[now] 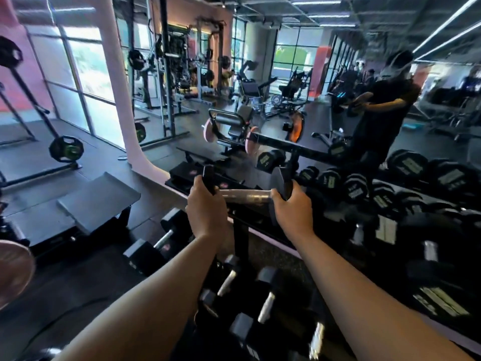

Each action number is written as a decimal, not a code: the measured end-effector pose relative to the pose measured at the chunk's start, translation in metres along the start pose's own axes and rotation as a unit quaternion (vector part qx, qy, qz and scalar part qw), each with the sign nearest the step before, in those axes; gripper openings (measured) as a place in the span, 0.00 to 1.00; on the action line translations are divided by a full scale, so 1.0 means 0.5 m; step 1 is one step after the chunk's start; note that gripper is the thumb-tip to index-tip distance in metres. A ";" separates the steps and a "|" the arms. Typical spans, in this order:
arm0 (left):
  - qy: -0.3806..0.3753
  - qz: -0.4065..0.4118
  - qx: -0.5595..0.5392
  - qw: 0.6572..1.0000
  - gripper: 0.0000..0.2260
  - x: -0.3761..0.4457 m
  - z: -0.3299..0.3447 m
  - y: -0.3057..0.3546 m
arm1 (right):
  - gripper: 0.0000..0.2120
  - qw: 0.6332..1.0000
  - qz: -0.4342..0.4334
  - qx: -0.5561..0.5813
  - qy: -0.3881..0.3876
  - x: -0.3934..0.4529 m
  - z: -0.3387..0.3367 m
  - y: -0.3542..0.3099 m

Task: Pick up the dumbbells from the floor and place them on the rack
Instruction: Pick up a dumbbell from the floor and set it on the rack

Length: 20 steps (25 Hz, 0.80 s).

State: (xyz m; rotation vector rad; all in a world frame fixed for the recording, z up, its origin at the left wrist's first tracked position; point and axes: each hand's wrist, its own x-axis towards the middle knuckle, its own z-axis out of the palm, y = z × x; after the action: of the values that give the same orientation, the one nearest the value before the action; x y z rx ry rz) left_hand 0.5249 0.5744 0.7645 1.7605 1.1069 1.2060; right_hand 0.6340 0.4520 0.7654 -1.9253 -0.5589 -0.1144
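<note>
Beside a mirrored wall, dumbbells litter dark floor.

The dark gym floor carries several black dumbbells scattered from nine to six o'clock below the rack, whose shelves toward three o'clock hold a row of round-ended dumbbells side by side.

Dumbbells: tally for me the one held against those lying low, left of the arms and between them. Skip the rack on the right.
held dumbbell, left hand and right hand on its ends: 1
low dumbbell left of the arms: 1
low dumbbells between the arms: 3
Total: 5
</note>
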 end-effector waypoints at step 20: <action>0.128 -0.148 -0.025 0.980 0.11 0.635 0.485 -0.209 | 0.18 0.973 -0.122 -0.044 -0.191 0.759 0.588 0.116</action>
State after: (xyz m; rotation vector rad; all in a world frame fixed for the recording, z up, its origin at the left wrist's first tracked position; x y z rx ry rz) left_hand 0.7904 0.8848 0.7024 1.3692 1.4188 1.2817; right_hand 0.9437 0.8205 0.7186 -1.9687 -1.0627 0.0795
